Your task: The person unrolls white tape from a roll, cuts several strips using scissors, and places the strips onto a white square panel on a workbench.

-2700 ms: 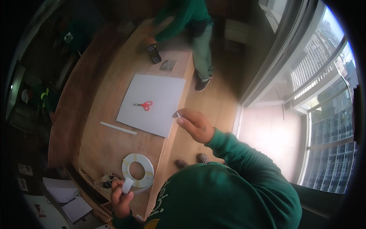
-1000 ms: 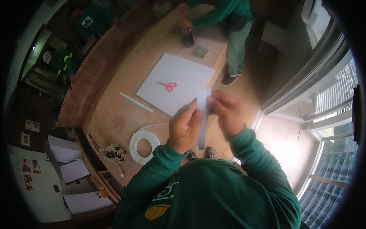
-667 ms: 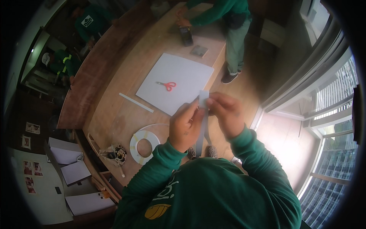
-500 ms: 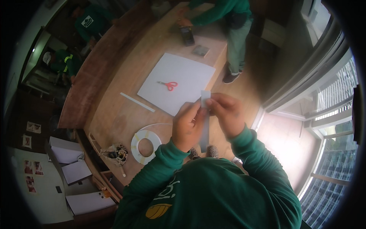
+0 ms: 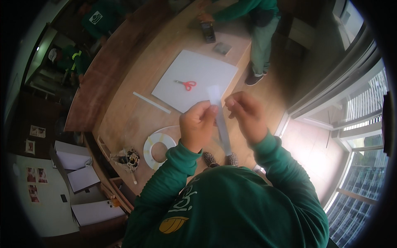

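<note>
My left hand (image 5: 196,125) is closed, pinching a pale edge banding strip (image 5: 223,131) between thumb and fingertips. The strip's upper end stands above the fingers, blurred, and its length hangs down between my hands toward my feet. My right hand (image 5: 249,115) is apart from the strip, to its right, thumb and fingers pressed together; whatever may be between them is too small to make out. Beyond both hands lies a white square panel (image 5: 178,78) on the wooden table, with red-handled scissors (image 5: 190,86) on it. A white roll of edge banding (image 5: 149,149) rests left of my left hand.
A narrow white strip (image 5: 151,102) lies left of the panel on the table (image 5: 124,120). A bundled cloth (image 5: 131,159) sits near the roll. At the far end, a co-worker's hand (image 5: 205,17) is by a dark can (image 5: 208,32), near a small square piece (image 5: 222,48).
My right hand has let go of the strip's upper end and moved slightly right of it. My left hand keeps its hold, and the strip now shows tilted between the hands.
</note>
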Available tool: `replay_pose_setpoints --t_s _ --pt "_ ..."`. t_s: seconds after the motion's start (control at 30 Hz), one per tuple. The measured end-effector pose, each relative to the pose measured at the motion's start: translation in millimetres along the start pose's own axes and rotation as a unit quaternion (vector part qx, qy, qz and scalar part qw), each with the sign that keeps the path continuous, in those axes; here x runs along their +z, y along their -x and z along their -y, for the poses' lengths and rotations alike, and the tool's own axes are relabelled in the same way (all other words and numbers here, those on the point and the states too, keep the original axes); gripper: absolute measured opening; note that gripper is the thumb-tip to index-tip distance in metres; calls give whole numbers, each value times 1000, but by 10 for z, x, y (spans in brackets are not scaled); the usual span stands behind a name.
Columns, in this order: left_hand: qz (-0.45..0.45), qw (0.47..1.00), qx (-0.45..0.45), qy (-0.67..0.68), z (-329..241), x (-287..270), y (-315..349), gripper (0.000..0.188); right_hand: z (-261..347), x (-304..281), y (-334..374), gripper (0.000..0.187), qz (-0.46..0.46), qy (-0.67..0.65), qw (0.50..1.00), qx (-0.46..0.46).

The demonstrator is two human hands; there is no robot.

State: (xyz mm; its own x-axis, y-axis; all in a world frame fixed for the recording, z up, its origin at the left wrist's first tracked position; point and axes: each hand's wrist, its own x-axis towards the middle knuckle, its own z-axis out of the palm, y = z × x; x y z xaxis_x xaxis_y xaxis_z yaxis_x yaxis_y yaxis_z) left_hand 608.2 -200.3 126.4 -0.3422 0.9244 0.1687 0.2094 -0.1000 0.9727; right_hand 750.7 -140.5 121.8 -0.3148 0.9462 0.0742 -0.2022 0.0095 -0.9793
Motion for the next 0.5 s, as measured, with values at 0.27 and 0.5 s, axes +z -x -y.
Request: replay_pose_setpoints --t_s 0.27,0.5 --pt "-23 998 34 -54 145 -86 -9 14 -121 -9 106 5 59 168 976 -124" --pt "-38 985 100 -132 120 -42 61 13 -204 -16 74 2 46 208 960 -180"
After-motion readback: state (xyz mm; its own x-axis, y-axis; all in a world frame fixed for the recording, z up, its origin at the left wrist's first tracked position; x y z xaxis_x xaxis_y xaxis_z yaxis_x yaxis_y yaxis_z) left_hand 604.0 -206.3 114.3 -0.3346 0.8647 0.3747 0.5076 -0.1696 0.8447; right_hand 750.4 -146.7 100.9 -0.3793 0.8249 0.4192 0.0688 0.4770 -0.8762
